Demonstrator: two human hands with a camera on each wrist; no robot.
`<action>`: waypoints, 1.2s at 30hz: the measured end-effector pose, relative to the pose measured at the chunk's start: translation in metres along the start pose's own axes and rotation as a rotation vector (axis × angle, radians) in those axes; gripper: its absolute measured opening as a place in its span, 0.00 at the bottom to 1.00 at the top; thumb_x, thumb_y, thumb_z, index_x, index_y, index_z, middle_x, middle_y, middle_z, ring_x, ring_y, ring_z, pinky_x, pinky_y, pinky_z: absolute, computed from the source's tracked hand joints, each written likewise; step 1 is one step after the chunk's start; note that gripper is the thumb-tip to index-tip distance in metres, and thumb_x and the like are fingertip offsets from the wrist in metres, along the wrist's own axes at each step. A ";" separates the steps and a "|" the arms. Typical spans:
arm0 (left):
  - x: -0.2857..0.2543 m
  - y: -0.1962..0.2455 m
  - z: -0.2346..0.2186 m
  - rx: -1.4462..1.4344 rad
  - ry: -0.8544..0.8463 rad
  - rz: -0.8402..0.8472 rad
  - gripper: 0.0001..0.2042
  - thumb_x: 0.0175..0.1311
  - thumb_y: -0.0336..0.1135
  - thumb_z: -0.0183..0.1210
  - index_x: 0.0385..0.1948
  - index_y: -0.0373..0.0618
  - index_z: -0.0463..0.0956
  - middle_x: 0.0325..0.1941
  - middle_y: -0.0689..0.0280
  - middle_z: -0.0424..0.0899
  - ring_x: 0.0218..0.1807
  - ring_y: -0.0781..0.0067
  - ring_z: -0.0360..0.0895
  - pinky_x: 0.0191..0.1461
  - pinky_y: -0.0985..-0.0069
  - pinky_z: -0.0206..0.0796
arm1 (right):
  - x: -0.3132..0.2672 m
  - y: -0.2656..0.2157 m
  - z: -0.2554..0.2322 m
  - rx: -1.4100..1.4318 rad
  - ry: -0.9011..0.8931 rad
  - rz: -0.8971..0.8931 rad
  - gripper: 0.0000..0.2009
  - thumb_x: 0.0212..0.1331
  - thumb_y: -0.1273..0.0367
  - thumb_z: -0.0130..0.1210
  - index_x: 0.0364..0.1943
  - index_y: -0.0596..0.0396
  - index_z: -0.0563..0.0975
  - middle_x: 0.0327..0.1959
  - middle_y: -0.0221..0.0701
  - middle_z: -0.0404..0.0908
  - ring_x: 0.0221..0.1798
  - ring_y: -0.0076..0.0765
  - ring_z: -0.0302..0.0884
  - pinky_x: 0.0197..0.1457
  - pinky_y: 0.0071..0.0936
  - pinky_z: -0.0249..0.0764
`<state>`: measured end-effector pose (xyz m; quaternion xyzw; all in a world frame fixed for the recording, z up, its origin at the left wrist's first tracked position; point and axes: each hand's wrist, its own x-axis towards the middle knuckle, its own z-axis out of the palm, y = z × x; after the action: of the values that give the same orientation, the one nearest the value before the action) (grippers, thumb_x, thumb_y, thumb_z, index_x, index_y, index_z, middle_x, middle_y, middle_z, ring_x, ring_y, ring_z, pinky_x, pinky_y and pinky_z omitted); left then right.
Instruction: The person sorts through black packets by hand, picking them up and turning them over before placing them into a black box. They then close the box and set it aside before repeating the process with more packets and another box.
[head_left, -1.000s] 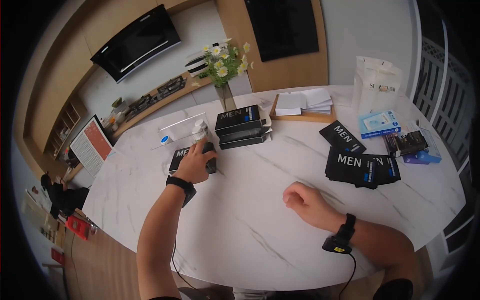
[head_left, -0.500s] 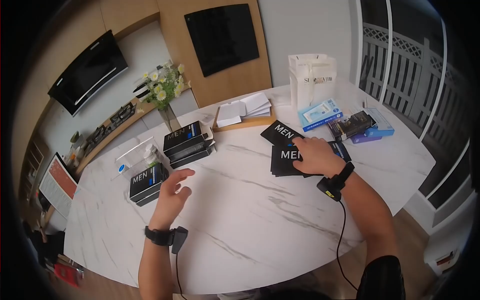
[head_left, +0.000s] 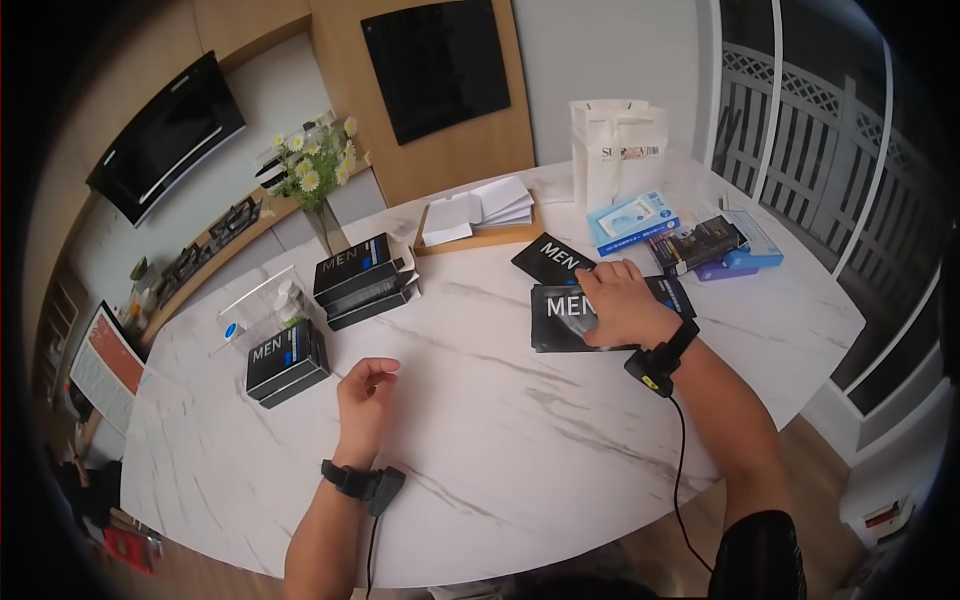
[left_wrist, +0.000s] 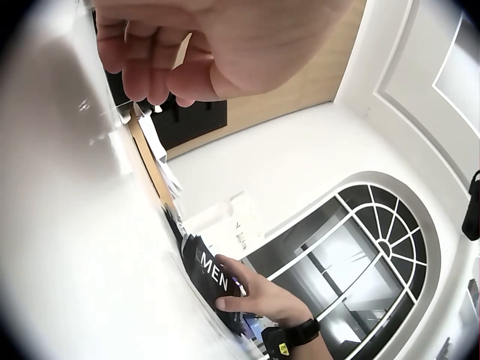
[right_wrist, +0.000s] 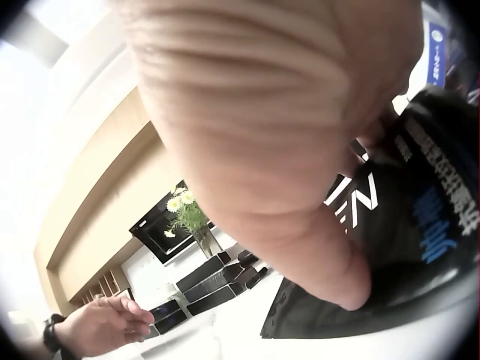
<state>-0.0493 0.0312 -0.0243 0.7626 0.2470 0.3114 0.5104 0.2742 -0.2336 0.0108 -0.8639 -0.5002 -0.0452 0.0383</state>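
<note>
Okay so your right hand (head_left: 630, 305) is down on the stack of black MEN pouches (head_left: 556, 328), right of the middle of that marble-look table (head_left: 470, 505), nearer the far edge than the near one. Your fingers are spread over the top of it with the thumb on the printed face, but honestly I can't tell if you're actually grasping a pouch or just touching. One black pouch (head_left: 548, 260) lies angled at the stack's far left corner, and another (head_left: 676, 294) pokes out on the right side of your hand.

Your left hand (head_left: 364, 405) is released: fingers loosely bent, nothing in them, between the near edge and the black boxes. The nearest of those is the lower MEN box pile (head_left: 285, 365), toward the left edge. The other MEN box pile (head_left: 358, 275) sits farther back, with an open flap at its right end. Beside them toward the far left edge you've got a clear stand (head_left: 262, 300) with white bottles (head_left: 288, 297).

Along the far edge, left to right: vase of daisies (head_left: 325, 222), wooden tray (head_left: 480, 239) holding white papers (head_left: 478, 210), and a white paper bag (head_left: 612, 165). Toward the right edge there's a blue-and-white box (head_left: 632, 222), with a dark packet (head_left: 693, 245) overlapping a purple box (head_left: 728, 270) and a light blue box (head_left: 757, 245).
</note>
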 end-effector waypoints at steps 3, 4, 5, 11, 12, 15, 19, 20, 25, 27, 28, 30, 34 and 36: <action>-0.002 -0.001 0.006 0.033 -0.015 0.052 0.14 0.65 0.18 0.53 0.47 0.39 0.84 0.45 0.67 0.86 0.48 0.79 0.80 0.51 0.80 0.70 | 0.013 0.002 0.008 0.082 0.027 0.001 0.46 0.48 0.52 0.71 0.72 0.59 0.70 0.71 0.47 0.73 0.78 0.55 0.63 0.85 0.54 0.50; -0.003 0.002 0.008 0.039 -0.018 0.051 0.14 0.65 0.18 0.53 0.47 0.39 0.84 0.45 0.67 0.86 0.48 0.79 0.80 0.51 0.80 0.70 | 0.017 0.000 0.007 0.118 0.054 0.002 0.44 0.48 0.52 0.71 0.71 0.58 0.72 0.70 0.46 0.74 0.78 0.55 0.64 0.85 0.55 0.50; -0.004 0.004 0.010 0.045 -0.021 0.053 0.14 0.65 0.18 0.53 0.47 0.39 0.84 0.45 0.67 0.86 0.48 0.79 0.80 0.51 0.80 0.70 | 0.022 0.000 0.004 0.124 -0.028 0.010 0.43 0.48 0.52 0.70 0.70 0.58 0.72 0.69 0.46 0.76 0.78 0.55 0.64 0.85 0.56 0.49; -0.007 0.005 0.012 0.030 -0.011 0.048 0.14 0.65 0.18 0.53 0.47 0.39 0.84 0.45 0.67 0.86 0.48 0.79 0.80 0.51 0.80 0.70 | 0.040 -0.016 0.000 0.017 -0.136 -0.045 0.34 0.45 0.62 0.65 0.62 0.61 0.76 0.62 0.48 0.80 0.71 0.57 0.71 0.80 0.51 0.57; -0.007 0.006 0.013 0.036 -0.014 0.041 0.14 0.65 0.18 0.53 0.47 0.39 0.84 0.45 0.67 0.86 0.48 0.79 0.80 0.51 0.80 0.70 | 0.040 -0.018 0.000 0.005 -0.134 -0.054 0.34 0.45 0.63 0.65 0.61 0.62 0.77 0.62 0.49 0.79 0.70 0.57 0.72 0.79 0.50 0.58; -0.007 0.004 0.013 0.035 -0.012 0.048 0.13 0.65 0.19 0.54 0.46 0.40 0.84 0.44 0.68 0.87 0.48 0.79 0.81 0.50 0.79 0.70 | 0.040 -0.020 0.000 -0.005 -0.119 -0.078 0.33 0.43 0.66 0.64 0.60 0.62 0.77 0.62 0.51 0.78 0.69 0.59 0.72 0.78 0.49 0.59; -0.006 -0.001 0.015 0.010 0.005 0.096 0.11 0.66 0.21 0.57 0.44 0.41 0.85 0.43 0.70 0.88 0.46 0.79 0.81 0.47 0.79 0.70 | 0.040 -0.022 0.002 0.071 -0.098 -0.082 0.31 0.44 0.67 0.65 0.59 0.61 0.77 0.61 0.52 0.78 0.69 0.60 0.72 0.80 0.51 0.57; -0.006 -0.001 0.015 0.015 0.005 0.102 0.11 0.65 0.21 0.56 0.44 0.41 0.85 0.43 0.70 0.88 0.46 0.79 0.81 0.47 0.79 0.70 | 0.041 -0.022 0.003 0.096 -0.095 -0.074 0.31 0.44 0.68 0.66 0.58 0.61 0.77 0.60 0.52 0.79 0.69 0.60 0.73 0.80 0.52 0.57; -0.008 -0.001 0.018 0.009 -0.014 0.073 0.11 0.65 0.22 0.57 0.45 0.41 0.85 0.45 0.68 0.88 0.48 0.77 0.81 0.49 0.77 0.71 | 0.039 -0.023 -0.003 0.238 -0.072 -0.124 0.27 0.49 0.72 0.63 0.58 0.58 0.75 0.51 0.50 0.85 0.63 0.58 0.79 0.77 0.52 0.61; -0.010 0.001 0.020 0.022 -0.073 0.062 0.13 0.65 0.22 0.57 0.49 0.40 0.83 0.49 0.67 0.86 0.52 0.75 0.81 0.53 0.76 0.72 | 0.035 -0.024 -0.007 0.262 -0.044 -0.178 0.25 0.50 0.74 0.62 0.57 0.58 0.75 0.46 0.49 0.86 0.59 0.57 0.83 0.72 0.51 0.67; -0.011 0.002 0.023 0.039 -0.121 0.068 0.15 0.64 0.21 0.57 0.52 0.40 0.81 0.52 0.66 0.85 0.54 0.75 0.80 0.56 0.76 0.72 | 0.027 -0.034 -0.022 0.281 -0.048 -0.195 0.24 0.51 0.75 0.61 0.56 0.59 0.75 0.44 0.48 0.87 0.57 0.57 0.84 0.68 0.51 0.71; -0.014 0.007 0.031 0.059 -0.193 0.101 0.19 0.64 0.21 0.59 0.57 0.40 0.78 0.57 0.65 0.83 0.58 0.74 0.79 0.60 0.75 0.72 | 0.024 -0.042 -0.021 0.261 0.065 -0.306 0.19 0.51 0.77 0.60 0.50 0.60 0.75 0.39 0.46 0.88 0.49 0.57 0.87 0.54 0.51 0.77; -0.020 0.018 0.053 -0.020 -0.195 0.232 0.26 0.64 0.25 0.66 0.65 0.40 0.72 0.63 0.61 0.80 0.59 0.72 0.79 0.60 0.73 0.73 | 0.011 -0.090 -0.031 0.228 0.202 -0.462 0.17 0.52 0.75 0.62 0.49 0.56 0.76 0.39 0.40 0.86 0.49 0.52 0.86 0.53 0.49 0.75; -0.019 0.023 0.056 -0.098 -0.222 0.222 0.26 0.65 0.26 0.69 0.64 0.39 0.72 0.62 0.60 0.81 0.57 0.73 0.80 0.58 0.73 0.74 | 0.004 -0.127 -0.027 0.201 0.277 -0.529 0.17 0.54 0.75 0.62 0.49 0.55 0.76 0.42 0.37 0.86 0.50 0.48 0.86 0.55 0.46 0.73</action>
<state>-0.0201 -0.0254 -0.0226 0.7892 0.0876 0.2913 0.5336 0.1651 -0.1703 0.0411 -0.6815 -0.6994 -0.1212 0.1782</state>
